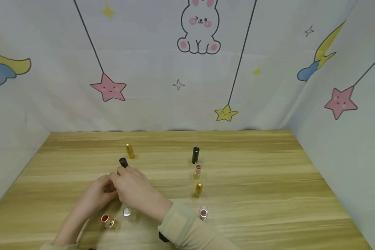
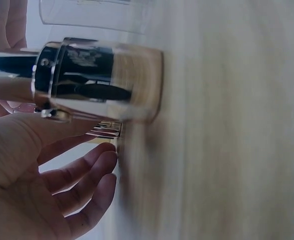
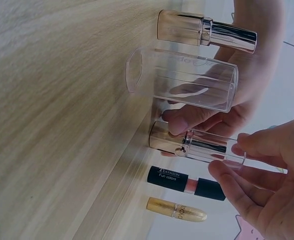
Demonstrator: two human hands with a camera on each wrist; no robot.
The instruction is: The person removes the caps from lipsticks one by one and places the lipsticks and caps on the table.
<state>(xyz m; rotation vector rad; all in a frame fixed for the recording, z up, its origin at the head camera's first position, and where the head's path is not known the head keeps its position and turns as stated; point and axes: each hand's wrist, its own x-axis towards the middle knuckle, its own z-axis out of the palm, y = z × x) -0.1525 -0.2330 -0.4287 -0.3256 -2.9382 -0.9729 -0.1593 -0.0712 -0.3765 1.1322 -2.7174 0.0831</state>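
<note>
Low over the table, my left hand [image 1: 97,192] grips the gold base of a lipstick [image 3: 169,136]. From above, my right hand [image 1: 129,182] pinches the clear cap [image 3: 232,155] that sits over that lipstick's shiny tube. In the head view both hands hide this lipstick. Nearer my body stand an uncapped gold lipstick [image 1: 107,221] with a red tip and a loose clear cap [image 1: 129,213]. Beyond the hands are a black lipstick [image 1: 123,162] and a slim gold lipstick [image 1: 130,151], both upright.
To the right, a rough row holds a black lipstick [image 1: 195,155], a clear-capped lipstick [image 1: 197,170], a gold lipstick [image 1: 198,190] and another clear-capped one [image 1: 203,213]. A printed white curtain [image 1: 156,104] encloses the wooden table [image 1: 268,194] at back and sides.
</note>
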